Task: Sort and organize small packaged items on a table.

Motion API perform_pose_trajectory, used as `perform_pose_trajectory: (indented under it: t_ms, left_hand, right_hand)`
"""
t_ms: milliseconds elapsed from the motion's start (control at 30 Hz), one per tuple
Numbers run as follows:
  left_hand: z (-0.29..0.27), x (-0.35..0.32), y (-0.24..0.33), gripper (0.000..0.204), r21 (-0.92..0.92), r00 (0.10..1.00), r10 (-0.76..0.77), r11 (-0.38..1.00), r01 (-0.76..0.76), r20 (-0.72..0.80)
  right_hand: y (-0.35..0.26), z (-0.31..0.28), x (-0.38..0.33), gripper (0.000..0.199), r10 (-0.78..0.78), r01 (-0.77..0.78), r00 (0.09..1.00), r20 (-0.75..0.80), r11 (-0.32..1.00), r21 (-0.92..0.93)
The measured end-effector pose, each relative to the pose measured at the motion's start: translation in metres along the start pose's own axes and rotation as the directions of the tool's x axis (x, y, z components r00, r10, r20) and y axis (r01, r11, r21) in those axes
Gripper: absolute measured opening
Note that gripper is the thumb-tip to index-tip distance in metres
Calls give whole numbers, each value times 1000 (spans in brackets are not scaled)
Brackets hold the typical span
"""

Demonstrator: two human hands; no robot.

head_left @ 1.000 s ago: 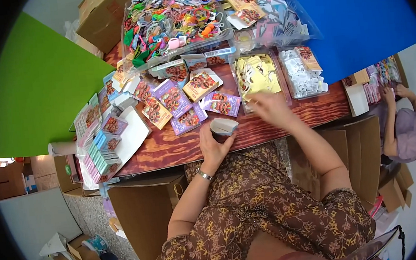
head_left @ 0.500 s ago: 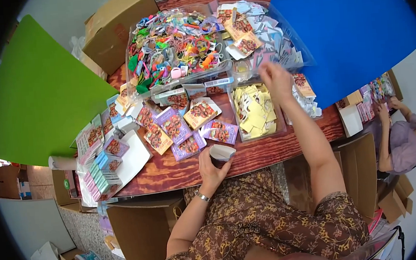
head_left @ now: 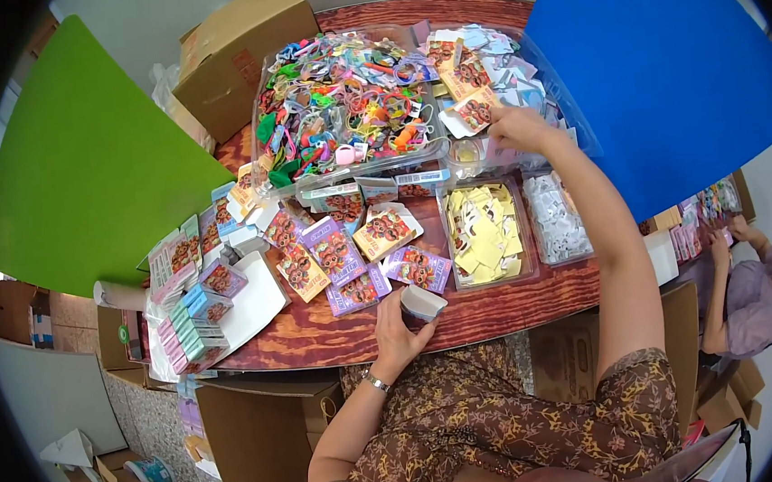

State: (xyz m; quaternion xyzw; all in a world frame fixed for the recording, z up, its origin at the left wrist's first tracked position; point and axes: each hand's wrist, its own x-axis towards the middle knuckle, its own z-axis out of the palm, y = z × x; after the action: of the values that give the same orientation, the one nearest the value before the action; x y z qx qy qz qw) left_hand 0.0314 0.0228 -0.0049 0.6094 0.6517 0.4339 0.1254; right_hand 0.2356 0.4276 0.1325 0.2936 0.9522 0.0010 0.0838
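Note:
My left hand (head_left: 397,338), a watch on its wrist, is closed around a small upright carton (head_left: 423,303) near the table's front edge. The carton's top gapes, showing pale inner walls. Over the far right tray, my right hand (head_left: 522,130) has its fingers bent down beside an orange printed box (head_left: 475,110) lying on pale cards (head_left: 504,73). What the right fingertips pinch is hidden. Purple boxes (head_left: 334,250) and an orange box (head_left: 387,232) lie just beyond my left hand. To their right stands a tray of yellow cards (head_left: 485,233).
A clear tray of colourful trinkets (head_left: 339,109) sits behind the boxes. White packets (head_left: 558,218) fill a smaller tray under my right forearm. Stacked cartons (head_left: 194,319) are at left. Green (head_left: 91,174) and blue (head_left: 664,83) panels flank the table; a co-worker (head_left: 753,294) is at right.
My right hand has moved away from me, from near the yellow cards to the orange box in the far right tray. My left hand still holds the carton. The whole view has shifted slightly.

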Motion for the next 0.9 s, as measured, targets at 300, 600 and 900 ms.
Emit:
perform_pose_trajectory:
  t_ms: [300,600,900]
  left_hand:
    - [1,7,3,76,4,999,35,999,-35,16]
    - [0,1,6,78,-3,1000,-2,1000,1,-12]
    - [7,-3,5,78,121,993,-43,991,56,-111]
  right_hand:
    - [0,14,13,12,-107,107,994,10,973,-205]
    - [8,-34,-38,20,-24,-13,987,-156,972,-234]
    - [-98,-39,-95,15,343,75,695,-632,839,539]
